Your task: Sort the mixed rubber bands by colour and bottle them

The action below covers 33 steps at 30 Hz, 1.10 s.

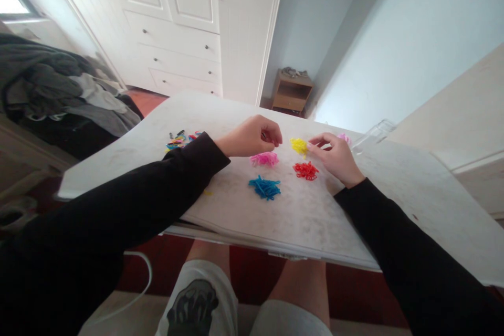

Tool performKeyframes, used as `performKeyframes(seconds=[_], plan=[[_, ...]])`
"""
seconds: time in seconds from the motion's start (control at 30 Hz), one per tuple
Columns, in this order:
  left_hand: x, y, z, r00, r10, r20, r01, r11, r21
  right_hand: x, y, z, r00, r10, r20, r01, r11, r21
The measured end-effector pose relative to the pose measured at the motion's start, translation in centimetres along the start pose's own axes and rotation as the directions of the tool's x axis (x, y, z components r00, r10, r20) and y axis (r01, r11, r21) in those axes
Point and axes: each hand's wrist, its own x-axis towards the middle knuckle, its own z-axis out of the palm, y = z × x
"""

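My left hand [254,136] hovers just above a pink pile of rubber bands [264,159], its fingers curled together; whatever they hold, if anything, is too small to make out. At the right edge of a yellow pile of small rubber bands [299,146], the fingertips of my right hand [334,157] are pinched against the bands. Below it lies a red pile [305,170] of the same looped pieces. A blue pile [265,188] sits nearer to me. Beyond my left wrist is a mixed-colour heap [177,142], partly hidden by the sleeve.
A clear glass or plastic container [374,135] lies on the white table [307,226] to the right, with more pink pieces [345,138] by it. Dark clothes [47,81] are heaped at left. A white wardrobe [177,31] and small wooden cabinet [292,92] stand behind.
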Motion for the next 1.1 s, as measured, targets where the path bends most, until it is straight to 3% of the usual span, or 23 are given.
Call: performKeyframes(seconds=[0.3,0.6,0.83,0.93,1.1], plan=[[-0.3,-0.4,-0.1,0.995,-0.02,0.095,-0.002,0.974,0.226,0.0,-0.2,0.0,1.0,-0.003,0.006,0.003,1.0,0.008],[-0.1,-0.7,-0.1,0.998,0.008,0.067,-0.027,0.954,0.297,0.0,-0.4,0.1,1.0,-0.007,0.015,0.007,1.0,0.007],[-0.2,-1.2,-0.1,0.999,0.017,0.038,-0.026,0.973,0.23,0.4,0.1,0.2,1.0,-0.012,0.02,0.012,0.999,0.03],[0.1,-1.5,-0.1,1.0,0.024,0.001,-0.024,0.977,0.21,0.5,0.4,0.3,1.0,-0.005,0.013,0.005,0.999,0.035],[1.9,-1.2,-1.9,0.977,-0.065,-0.202,0.087,0.991,0.104,0.6,0.8,0.4,1.0,-0.004,0.017,0.003,0.999,0.045]])
